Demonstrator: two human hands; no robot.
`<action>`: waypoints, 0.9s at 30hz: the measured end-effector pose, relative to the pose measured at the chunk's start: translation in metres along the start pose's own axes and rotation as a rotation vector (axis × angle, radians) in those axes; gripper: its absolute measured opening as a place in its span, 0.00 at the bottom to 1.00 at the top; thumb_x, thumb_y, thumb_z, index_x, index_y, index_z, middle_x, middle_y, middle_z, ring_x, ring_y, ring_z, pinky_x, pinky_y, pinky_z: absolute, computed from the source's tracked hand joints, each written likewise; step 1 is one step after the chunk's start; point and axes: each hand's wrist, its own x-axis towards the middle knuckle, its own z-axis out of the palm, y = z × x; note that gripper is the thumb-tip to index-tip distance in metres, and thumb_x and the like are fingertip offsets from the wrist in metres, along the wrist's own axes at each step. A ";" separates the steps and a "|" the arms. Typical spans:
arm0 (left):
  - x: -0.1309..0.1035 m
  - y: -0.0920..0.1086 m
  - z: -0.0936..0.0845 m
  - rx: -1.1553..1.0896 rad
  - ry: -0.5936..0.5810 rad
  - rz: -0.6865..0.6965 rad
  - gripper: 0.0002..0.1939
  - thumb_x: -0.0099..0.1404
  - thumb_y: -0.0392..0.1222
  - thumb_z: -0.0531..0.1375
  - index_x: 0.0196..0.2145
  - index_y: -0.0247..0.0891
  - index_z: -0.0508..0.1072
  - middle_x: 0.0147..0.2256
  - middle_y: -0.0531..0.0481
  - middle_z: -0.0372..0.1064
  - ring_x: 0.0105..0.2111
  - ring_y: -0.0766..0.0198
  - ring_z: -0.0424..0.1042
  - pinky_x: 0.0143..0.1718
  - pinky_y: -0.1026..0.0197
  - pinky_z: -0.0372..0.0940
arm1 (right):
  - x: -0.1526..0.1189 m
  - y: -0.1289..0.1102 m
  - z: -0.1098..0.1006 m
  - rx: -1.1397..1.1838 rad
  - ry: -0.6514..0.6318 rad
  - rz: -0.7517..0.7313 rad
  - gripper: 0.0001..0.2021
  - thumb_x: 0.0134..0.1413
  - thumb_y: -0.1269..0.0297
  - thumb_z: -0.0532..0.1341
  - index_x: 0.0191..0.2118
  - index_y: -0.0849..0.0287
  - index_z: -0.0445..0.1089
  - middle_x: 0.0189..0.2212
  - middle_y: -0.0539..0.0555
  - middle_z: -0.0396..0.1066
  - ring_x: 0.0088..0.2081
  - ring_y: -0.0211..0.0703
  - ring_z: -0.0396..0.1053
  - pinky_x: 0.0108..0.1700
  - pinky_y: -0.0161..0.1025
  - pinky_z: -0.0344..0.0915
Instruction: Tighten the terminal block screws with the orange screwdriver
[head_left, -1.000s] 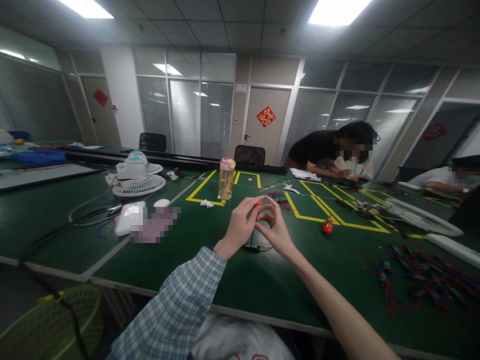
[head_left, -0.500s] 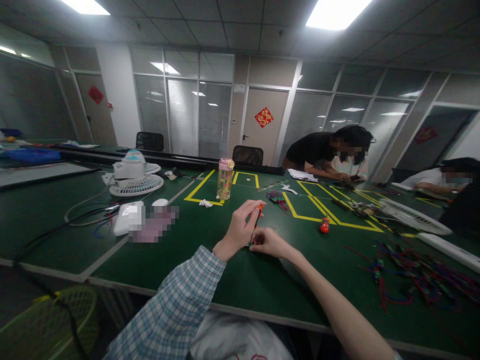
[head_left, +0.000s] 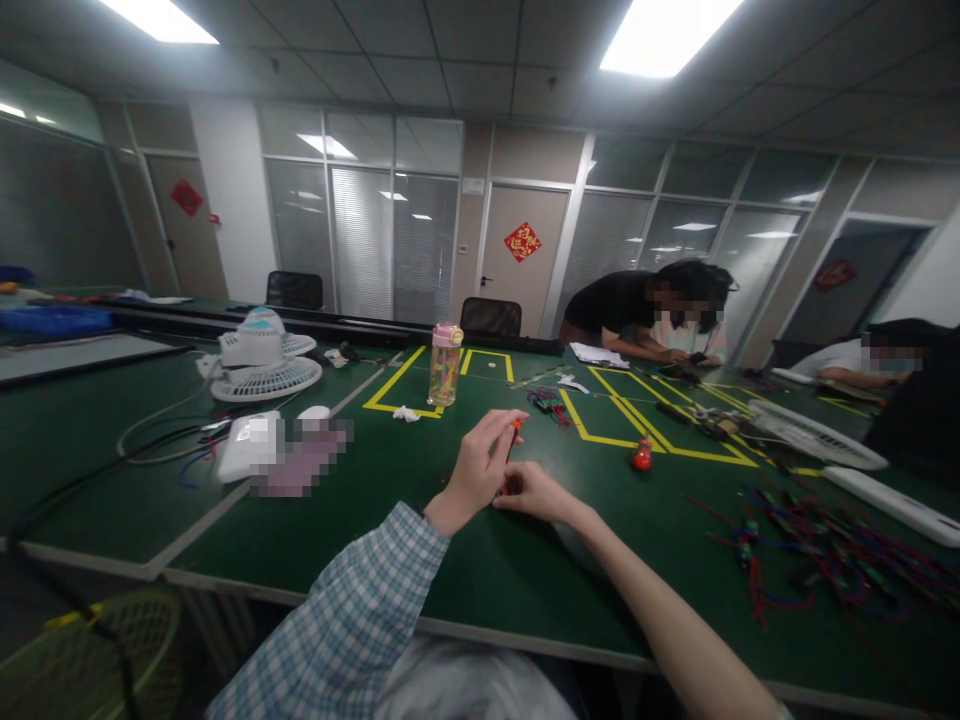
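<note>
Over the green table, my left hand point(head_left: 477, 468) is closed around the orange handle of a screwdriver point(head_left: 515, 432), which stands nearly upright with its tip pointing down. Close beside it, my right hand point(head_left: 541, 496) rests low at the tabletop, thumb and fingers pinched together near the screwdriver's lower end. Whatever sits between those fingers is small and mostly hidden by the hands.
A pink-lidded bottle point(head_left: 445, 368) stands ahead. White fan parts point(head_left: 266, 365) lie left, and bundles of wired boards point(head_left: 817, 550) lie right. A red object point(head_left: 642, 455) sits beyond my right hand. Two people work across the table at the right.
The view has shifted slightly. My left fingers have loosened and straightened a little over the screwdriver handle; both hands stay in about the same place.
</note>
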 end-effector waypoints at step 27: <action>0.020 -0.012 0.003 0.218 -0.222 0.197 0.15 0.71 0.37 0.47 0.49 0.36 0.68 0.43 0.44 0.69 0.43 0.62 0.70 0.45 0.60 0.66 | 0.001 0.004 0.002 0.044 0.005 0.029 0.06 0.43 0.71 0.66 0.27 0.63 0.67 0.21 0.48 0.66 0.24 0.35 0.60 0.23 0.30 0.54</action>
